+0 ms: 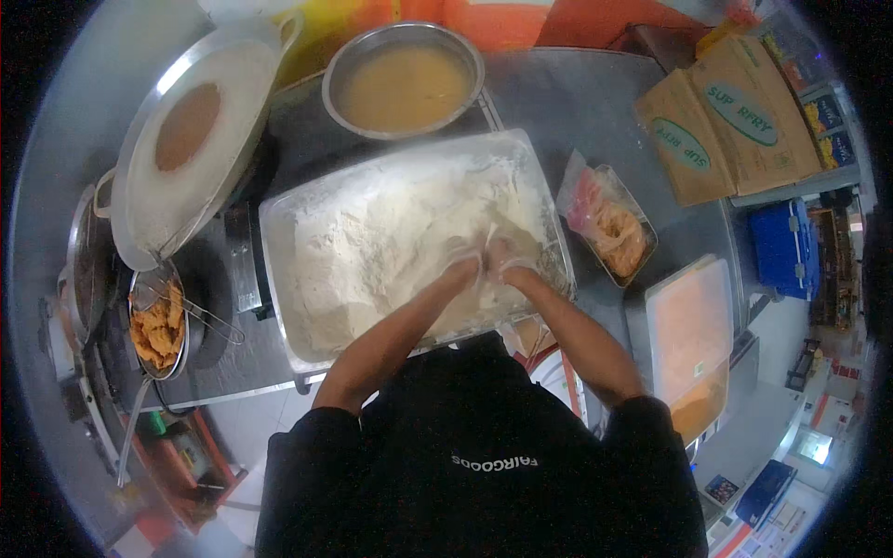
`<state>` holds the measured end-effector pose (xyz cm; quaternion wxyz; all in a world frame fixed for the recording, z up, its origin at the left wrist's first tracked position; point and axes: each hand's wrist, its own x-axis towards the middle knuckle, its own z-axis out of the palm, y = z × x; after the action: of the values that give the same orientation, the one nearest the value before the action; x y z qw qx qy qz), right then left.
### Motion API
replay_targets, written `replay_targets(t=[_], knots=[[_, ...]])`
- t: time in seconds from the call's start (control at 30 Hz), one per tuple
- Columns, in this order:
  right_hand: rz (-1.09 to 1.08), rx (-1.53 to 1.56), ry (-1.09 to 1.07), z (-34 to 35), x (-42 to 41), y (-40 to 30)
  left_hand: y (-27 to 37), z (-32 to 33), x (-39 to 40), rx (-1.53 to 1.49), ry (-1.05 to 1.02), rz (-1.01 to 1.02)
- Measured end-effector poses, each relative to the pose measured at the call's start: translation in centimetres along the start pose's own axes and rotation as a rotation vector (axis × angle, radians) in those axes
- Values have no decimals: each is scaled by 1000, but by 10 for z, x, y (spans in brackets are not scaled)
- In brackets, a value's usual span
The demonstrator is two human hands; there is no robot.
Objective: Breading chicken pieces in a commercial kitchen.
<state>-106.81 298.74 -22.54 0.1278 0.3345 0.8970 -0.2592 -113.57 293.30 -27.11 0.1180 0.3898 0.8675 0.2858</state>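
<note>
A large rectangular metal tray (279, 293) of white flour (391, 209) lies before me. My left hand (463, 252) and my right hand (504, 254) are close together in the right half of the tray, down in the flour. Flour coats both up to the wrists. The fingers are blurred and partly covered, so whether they hold a piece of food cannot be made out. Just beyond the tray stands a round metal basin (404, 91) of cloudy yellowish liquid.
At left are a big wok (241, 118) with pale contents and a brown patch, and a strainer (183, 342) of fried pieces (157, 328). To the right lie a bagged food tray (617, 244), lidded container (691, 328), cardboard box (732, 125) and blue cooler (781, 247).
</note>
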Motion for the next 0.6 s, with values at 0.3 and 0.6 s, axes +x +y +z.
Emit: replay_targets(t=[0.3, 0.6], knots=[[315, 203, 30, -144, -4, -22, -74, -66, 90, -398, -188, 195], [248, 144, 185, -15, 61, 19, -108, 62, 89, -251, -407, -14]])
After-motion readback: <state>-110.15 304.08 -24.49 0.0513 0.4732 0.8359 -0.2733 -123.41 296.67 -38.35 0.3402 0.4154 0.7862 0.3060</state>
